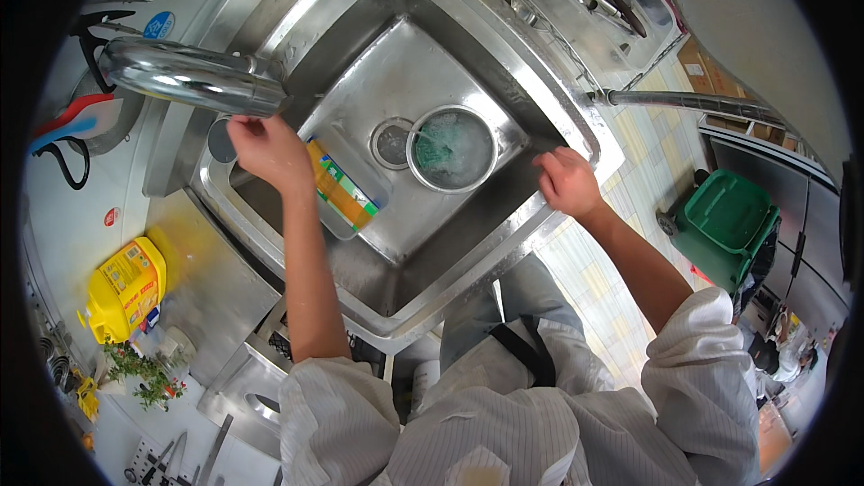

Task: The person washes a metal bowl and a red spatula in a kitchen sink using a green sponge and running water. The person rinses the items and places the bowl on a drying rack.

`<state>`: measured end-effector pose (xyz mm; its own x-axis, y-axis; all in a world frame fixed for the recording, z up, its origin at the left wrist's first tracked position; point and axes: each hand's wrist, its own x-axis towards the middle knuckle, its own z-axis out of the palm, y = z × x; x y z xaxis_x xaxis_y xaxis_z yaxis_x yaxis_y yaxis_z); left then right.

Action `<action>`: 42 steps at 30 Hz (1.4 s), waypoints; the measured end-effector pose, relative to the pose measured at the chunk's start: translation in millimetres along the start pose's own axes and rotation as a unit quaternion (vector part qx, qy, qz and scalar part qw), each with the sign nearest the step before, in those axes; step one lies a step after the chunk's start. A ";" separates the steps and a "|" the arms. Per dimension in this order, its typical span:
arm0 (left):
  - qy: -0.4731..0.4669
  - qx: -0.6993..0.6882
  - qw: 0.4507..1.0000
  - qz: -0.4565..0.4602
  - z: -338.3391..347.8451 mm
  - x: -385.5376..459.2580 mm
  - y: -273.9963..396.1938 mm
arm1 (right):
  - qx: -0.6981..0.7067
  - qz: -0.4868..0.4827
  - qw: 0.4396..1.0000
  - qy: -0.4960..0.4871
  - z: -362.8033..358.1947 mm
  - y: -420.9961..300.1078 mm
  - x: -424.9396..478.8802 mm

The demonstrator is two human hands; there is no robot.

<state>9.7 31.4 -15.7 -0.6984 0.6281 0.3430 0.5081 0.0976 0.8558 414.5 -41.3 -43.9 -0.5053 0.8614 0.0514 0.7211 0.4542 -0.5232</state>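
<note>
My left hand (273, 154) is curled just below the end of the chrome faucet (196, 77); whether its fingers grip anything is hidden. Over the right inner edge of the stainless steel sink (432, 61) is my right hand (570, 182), its fingers curled in with nothing visible in them. On the sink floor, a round metal container (496, 148) holds foamy, greenish water, and a thin stream appears to splash into it. The drain (391, 143) lies directly beside that container. Near my left forearm sits a clear plastic box (347, 182) with a yellow and green item inside.
A yellow jug (128, 290) and a potted plant (145, 368) stand at left. Kitchen tools hang on the left wall, including red-handled scissors or a spatula (74, 111). A clear utensil bin (648, 54) is at upper right. A green wheeled bin (725, 223) stands on the floor.
</note>
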 end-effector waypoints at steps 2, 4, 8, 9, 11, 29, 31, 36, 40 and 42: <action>-0.041 -0.051 0.998 0.001 12.4 -45.5 2.7 | -0.002 0.004 1.000 0.002 -4.2 1.0 -4.0; -0.222 -0.032 0.971 -0.081 19.6 -105.5 -23.8 | 0.006 -0.003 1.000 0.004 -2.3 -0.8 1.1; -0.430 0.151 0.890 0.023 54.3 -207.1 -62.4 | 0.009 -0.001 1.000 0.003 -2.4 -0.7 4.1; -0.419 0.189 0.888 -0.007 63.5 -219.1 -61.7 | 0.011 0.003 1.000 0.002 -0.7 -0.3 2.5; -0.394 0.267 0.877 -0.063 82.0 -232.2 -60.3 | 0.005 0.008 1.000 0.005 0.5 -1.3 1.9; -0.424 0.105 0.869 -0.231 93.2 -221.8 -82.2 | -0.055 0.144 0.978 -0.140 27.5 -19.3 38.0; -0.419 -0.053 0.803 -0.421 80.6 -214.2 -67.1 | -0.014 0.253 0.946 -0.202 42.6 -20.8 57.9; -0.391 -0.308 0.621 -0.606 52.2 -188.0 -53.4 | 0.522 0.441 0.665 -0.302 112.0 0.0 88.9; -0.419 -0.012 0.784 -0.458 62.7 -184.2 -53.4 | 0.288 0.325 0.870 -0.235 146.7 7.4 101.1; -0.435 0.240 0.828 -0.262 79.6 -199.5 -54.0 | 0.079 0.261 0.936 -0.221 159.6 4.5 97.9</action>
<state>161.7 -37.7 -161.1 -0.3657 0.7004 -0.6130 0.5374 0.6966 0.4753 292.6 8.8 -176.9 -0.2766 0.7621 -0.5855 0.8628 -0.0713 -0.5004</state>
